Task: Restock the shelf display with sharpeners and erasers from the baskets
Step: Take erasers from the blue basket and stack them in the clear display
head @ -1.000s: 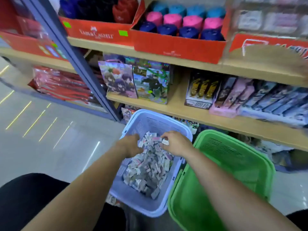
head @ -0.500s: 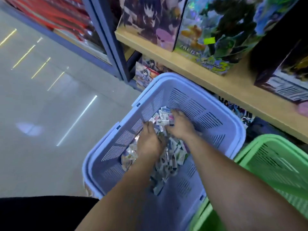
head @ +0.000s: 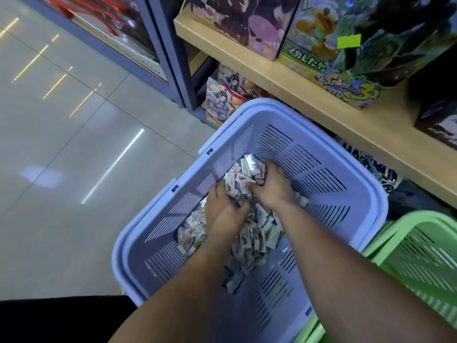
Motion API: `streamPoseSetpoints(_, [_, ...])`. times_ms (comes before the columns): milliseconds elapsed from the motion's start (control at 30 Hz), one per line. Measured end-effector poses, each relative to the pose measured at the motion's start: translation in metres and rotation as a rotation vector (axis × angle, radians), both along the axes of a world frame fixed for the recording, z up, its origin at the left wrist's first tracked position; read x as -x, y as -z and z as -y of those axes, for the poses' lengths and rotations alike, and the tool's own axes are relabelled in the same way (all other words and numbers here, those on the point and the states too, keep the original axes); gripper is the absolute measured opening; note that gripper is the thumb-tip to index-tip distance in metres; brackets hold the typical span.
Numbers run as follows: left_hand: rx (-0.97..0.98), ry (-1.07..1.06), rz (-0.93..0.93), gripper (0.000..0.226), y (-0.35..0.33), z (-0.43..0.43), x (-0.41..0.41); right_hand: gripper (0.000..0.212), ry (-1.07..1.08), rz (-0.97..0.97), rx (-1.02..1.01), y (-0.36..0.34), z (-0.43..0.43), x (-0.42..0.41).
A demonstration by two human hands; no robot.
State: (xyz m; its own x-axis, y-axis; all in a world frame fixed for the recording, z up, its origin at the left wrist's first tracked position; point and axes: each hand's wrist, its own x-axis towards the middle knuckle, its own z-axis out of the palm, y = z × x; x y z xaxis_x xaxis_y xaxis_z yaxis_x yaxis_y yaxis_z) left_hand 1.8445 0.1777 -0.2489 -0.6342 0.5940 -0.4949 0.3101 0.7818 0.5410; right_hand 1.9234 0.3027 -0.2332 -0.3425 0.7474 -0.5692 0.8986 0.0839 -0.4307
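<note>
1. Two baskets. A lavender basket [head: 277,106] fills the middle of the view. The green basket [head: 420,256] stands just beside its right edge, and nothing shows inside the visible part.
2. One loose pile of erasers [head: 257,240], small wrapped packets too many to count. It runs along the bottom of the lavender basket from near the far left corner towards the near edge.
3. Two hands, both down in the far end of the pile.
   - The left hand [head: 223,214] is palm down, its fingers curled into the packets and closed round a few.
   - The right hand [head: 272,188] is close beside it, its fingers bent over a small bunch of erasers at the top of the heap.
4. One wooden shelf [head: 272,80] crosses above the far edge of the lavender basket. Three boxes stand on it:
   - a purple-pink illustrated box [head: 237,18];
   - a green Splatoon 3 box [head: 351,70] with a yellow-green sticker;
   - a dark box [head: 437,115] at the right edge.
5. More illustrated packs [head: 225,100] sit below the shelf, beside a blue-grey upright post [head: 168,45].
6. A pale, glossy tiled floor [head: 61,157] reflects strips of ceiling light.
7. Dark clothing [head: 61,318] fills the lower left corner.
</note>
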Motion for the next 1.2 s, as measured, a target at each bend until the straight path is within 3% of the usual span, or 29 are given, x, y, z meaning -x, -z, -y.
streamPoseSetpoints(133, [0.04,-0.013,-0.04,0.092,0.0,-0.008,-0.004,0.061,0.048,0.006,0.041,0.004,0.0,0.005])
streamPoseSetpoints(267, [0.009,-0.112,0.044,0.086,0.005,-0.014,-0.008,0.064,0.033,0.033,0.06,0.007,0.0,0.006])
streamPoseSetpoints(467, [-0.079,-0.221,0.06,0.074,0.003,-0.011,-0.018,0.041,0.222,-0.129,0.119,0.011,-0.004,0.004])
streamPoseSetpoints(633, [0.001,-0.299,0.091,0.093,0.003,-0.018,-0.01,0.021,0.217,-0.151,0.212,0.014,-0.004,0.006])
streamPoseSetpoints(767, [0.063,-0.278,0.138,0.097,-0.003,-0.027,-0.012,0.032,0.231,-0.191,0.276,0.018,-0.011,0.005])
streamPoseSetpoints(967, [0.01,-0.346,0.203,0.065,0.0,-0.029,-0.012,0.026,0.26,-0.175,0.26,0.019,-0.016,0.009])
streamPoseSetpoints(1067, [0.049,-0.318,0.232,0.066,0.0,-0.032,-0.006,0.024,0.307,-0.2,0.264,0.021,-0.016,0.006])
streamPoseSetpoints(1200, [0.098,-0.286,0.343,0.066,-0.005,-0.037,0.011,0.047,0.208,-0.218,0.244,0.02,-0.016,0.006])
